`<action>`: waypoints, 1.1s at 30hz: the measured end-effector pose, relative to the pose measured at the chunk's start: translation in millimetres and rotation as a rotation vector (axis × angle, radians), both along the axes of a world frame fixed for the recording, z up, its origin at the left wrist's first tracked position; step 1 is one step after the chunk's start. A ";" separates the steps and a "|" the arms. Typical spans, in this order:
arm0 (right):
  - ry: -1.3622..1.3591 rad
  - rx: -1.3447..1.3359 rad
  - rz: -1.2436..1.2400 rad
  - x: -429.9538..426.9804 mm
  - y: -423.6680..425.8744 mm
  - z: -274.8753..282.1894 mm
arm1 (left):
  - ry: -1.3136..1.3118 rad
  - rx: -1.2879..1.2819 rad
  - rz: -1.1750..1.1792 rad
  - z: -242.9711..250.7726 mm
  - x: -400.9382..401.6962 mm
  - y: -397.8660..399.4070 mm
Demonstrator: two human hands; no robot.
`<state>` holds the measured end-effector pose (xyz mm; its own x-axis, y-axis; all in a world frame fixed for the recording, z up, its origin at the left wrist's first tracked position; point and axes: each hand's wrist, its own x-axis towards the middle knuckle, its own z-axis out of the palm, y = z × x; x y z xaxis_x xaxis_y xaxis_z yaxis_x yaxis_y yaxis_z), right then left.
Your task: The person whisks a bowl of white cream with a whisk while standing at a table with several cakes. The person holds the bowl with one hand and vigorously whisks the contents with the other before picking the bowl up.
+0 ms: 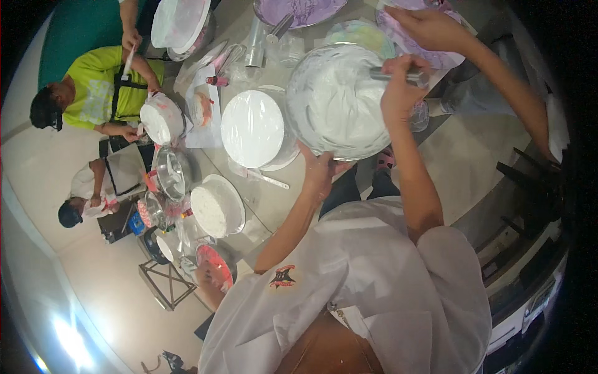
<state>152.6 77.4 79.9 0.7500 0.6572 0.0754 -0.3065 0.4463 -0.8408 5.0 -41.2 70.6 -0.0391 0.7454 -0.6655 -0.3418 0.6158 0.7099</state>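
With my left hand (322, 170) I grip the near rim of a large steel mixing bowl (292, 124). White whipped cream (343, 100) fills it and smears its inner wall. My right hand (402, 91) is closed around a steel handle (376, 73) over the bowl's right side; the head of this tool is hidden. Left of the bowl stands a round white form (252, 128) with a shiny top, on a white board. A white perforated plastic strip (273, 180) lies just below it.
Across the table a person in a yellow-green shirt (96, 77) works at a cream-coated cake (162, 119). Another person's hand (427, 28) reaches in at upper right. Nearby are a purple cream bowl (322, 14), a white cake (210, 212), a steel bowl (173, 173) and a pink bottle (217, 81).
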 end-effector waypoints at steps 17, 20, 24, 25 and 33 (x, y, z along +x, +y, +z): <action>0.042 -0.019 0.342 5.8 -27.0 12.0 | -0.235 -0.035 0.111 -25.1 -5.5 0.1; -0.096 -0.016 0.170 6.3 -32.8 -12.7 | -0.349 -0.068 0.102 -42.5 -12.0 3.8; 0.005 -0.121 0.347 -14.8 -57.7 -11.7 | -0.399 -0.112 0.097 -43.9 -6.6 9.7; 0.049 -0.078 0.360 -13.9 -54.9 1.2 | -0.432 -0.109 0.111 -43.8 -6.0 9.0; -0.059 -0.126 0.414 -26.8 -49.9 -20.4 | -0.508 -0.190 0.195 -39.0 -1.7 12.1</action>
